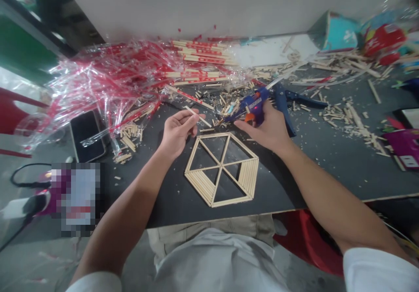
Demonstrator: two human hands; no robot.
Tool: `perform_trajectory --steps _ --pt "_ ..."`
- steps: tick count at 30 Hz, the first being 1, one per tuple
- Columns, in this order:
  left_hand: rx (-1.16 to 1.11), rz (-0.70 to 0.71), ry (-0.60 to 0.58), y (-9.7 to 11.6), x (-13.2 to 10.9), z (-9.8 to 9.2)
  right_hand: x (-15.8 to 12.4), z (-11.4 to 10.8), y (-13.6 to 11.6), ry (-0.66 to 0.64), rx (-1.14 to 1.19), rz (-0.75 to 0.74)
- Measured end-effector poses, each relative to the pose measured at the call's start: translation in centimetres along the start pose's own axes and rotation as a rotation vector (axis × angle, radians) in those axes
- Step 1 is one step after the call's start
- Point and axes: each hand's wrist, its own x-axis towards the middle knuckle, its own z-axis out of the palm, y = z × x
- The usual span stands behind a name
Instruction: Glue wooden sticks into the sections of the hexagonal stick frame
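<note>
My left hand (176, 130) pinches a short piece of wooden stick (203, 120) between thumb and fingers, just above the upper left corner of the frame. My right hand (273, 126) is round a blue hot glue gun (257, 102) with an orange trigger; a clear glue stick (284, 76) pokes out of its back. The gun's nozzle points left, over scraps. Between my forearms lies a hexagonal stick frame (203, 187) with spokes meeting in the middle. Parallel sticks fill parts of its lower left and right sections.
Wrapped chopsticks (203, 56) and crumpled red-and-clear wrappers (114, 69) pile up at the back left. Blue cutters (306, 99) lie right of the gun among cut stick scraps (353, 121). A phone (87, 135) rests at left, a teal cup (342, 32) at back right.
</note>
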Motion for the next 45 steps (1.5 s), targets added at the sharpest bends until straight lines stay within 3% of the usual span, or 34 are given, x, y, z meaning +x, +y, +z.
perform_trajectory --steps 9,17,32,45 --pt "-0.055 -0.026 0.009 0.2 0.2 -0.2 -0.2 0.1 -0.3 0.014 -0.065 -0.053" --pt "-0.047 0.005 -0.067 -0.2 0.3 -0.5 -0.4 0.9 0.1 0.001 -0.077 -0.009" --pt "-0.018 0.009 -0.051 -0.3 0.3 -0.6 -0.3 1.2 0.3 -0.043 -0.084 0.064" --pt "-0.050 0.008 -0.060 -0.2 0.3 -0.5 -0.3 1.3 0.5 -0.022 -0.144 0.022"
